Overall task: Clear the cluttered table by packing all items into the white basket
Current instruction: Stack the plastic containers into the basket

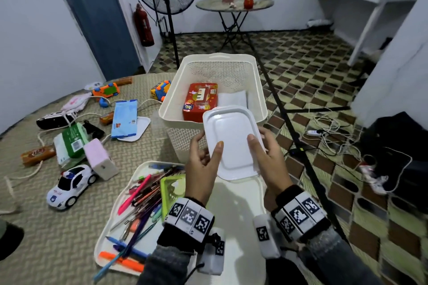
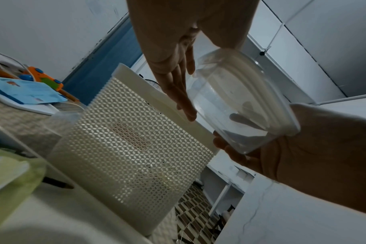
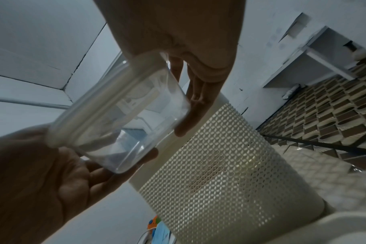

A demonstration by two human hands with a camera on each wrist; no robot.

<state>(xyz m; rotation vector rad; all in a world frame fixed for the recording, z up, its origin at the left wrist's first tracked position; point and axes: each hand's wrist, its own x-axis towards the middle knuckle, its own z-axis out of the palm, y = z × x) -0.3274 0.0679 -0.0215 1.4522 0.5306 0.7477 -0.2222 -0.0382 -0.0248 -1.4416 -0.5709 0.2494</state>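
Both hands hold a clear plastic container (image 1: 231,143) with a white lid, tilted, just above the near rim of the white basket (image 1: 183,141). My left hand (image 1: 205,159) grips its left side, thumb on the lid and fingers underneath. The right side is gripped the same way by my right hand (image 1: 264,152). The left wrist view shows the container (image 2: 236,102) between the left hand (image 2: 171,69) and the right hand (image 2: 303,148), in front of the basket (image 2: 132,148). In the basket lie a red box (image 1: 201,102) and a white folded item (image 1: 232,99).
On the table near me is a white tray (image 1: 108,227) full of pens. To the left lie a toy police car (image 1: 69,184), a pink box (image 1: 99,162), a green pack (image 1: 69,141), a blue packet (image 1: 124,118), toy vehicles, biscuit bars and a cord.
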